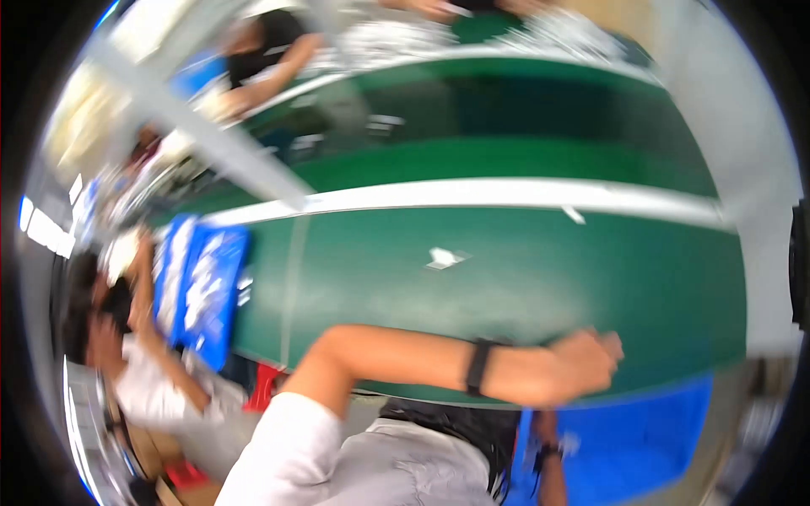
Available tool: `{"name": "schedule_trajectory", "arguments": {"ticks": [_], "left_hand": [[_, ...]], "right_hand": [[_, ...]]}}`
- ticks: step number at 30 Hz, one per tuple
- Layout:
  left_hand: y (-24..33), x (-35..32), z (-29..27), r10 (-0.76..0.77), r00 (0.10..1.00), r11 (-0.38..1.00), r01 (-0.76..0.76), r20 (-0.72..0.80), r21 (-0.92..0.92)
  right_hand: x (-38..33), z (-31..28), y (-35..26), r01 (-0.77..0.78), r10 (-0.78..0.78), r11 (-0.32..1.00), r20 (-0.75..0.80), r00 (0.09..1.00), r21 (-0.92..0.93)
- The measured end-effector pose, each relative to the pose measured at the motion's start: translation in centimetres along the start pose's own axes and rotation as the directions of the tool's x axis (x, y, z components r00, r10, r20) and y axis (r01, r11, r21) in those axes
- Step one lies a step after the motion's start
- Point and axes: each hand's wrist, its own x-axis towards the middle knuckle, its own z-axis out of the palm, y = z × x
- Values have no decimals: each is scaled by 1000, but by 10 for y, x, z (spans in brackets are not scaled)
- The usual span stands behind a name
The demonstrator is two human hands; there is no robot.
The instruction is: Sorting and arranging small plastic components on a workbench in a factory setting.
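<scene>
My left forearm reaches across to the right along the near edge of the green table [363, 270], with a black band on its wrist. My left hand [582, 367] is at the table's near right edge, its fingers curled in; motion blurs it, and anything inside it is hidden. Below it, my right hand [545, 422] hangs down beside a large blue bin [641, 434]. My left arm and the blur cover its fingers. Farther in on the table lies a small white piece [443, 258], apart from both hands.
Another white piece [574, 215] lies by the white rail [506, 192], beyond which runs a green belt. At left, a co-worker [152, 363] sits beside blue trays [207, 287] of small white parts. A grey post [202, 126] slants at upper left. Other people work across.
</scene>
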Motion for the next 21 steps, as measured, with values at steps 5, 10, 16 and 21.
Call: {"name": "schedule_trajectory", "arguments": {"ticks": [5, 10, 16, 21], "left_hand": [[-21, -8, 26, 64, 997, 995, -68, 44, 78], [-18, 1, -4, 115, 993, 993, -115, 28, -3], [-42, -8, -5, 217, 962, 951, -247, -166, -188], [-29, -5, -21, -27, 996, 725, -42, -89, -688]], "right_hand": [[188, -3, -118, 486, -512, 841, 59, 857, 236], [213, -69, -183, 564, -562, 781, -90, 822, 269], [189, -150, -223, 523, -434, 814, -335, 836, 251], [156, -204, -243, 451, -278, 870, -560, 781, 198]]}}
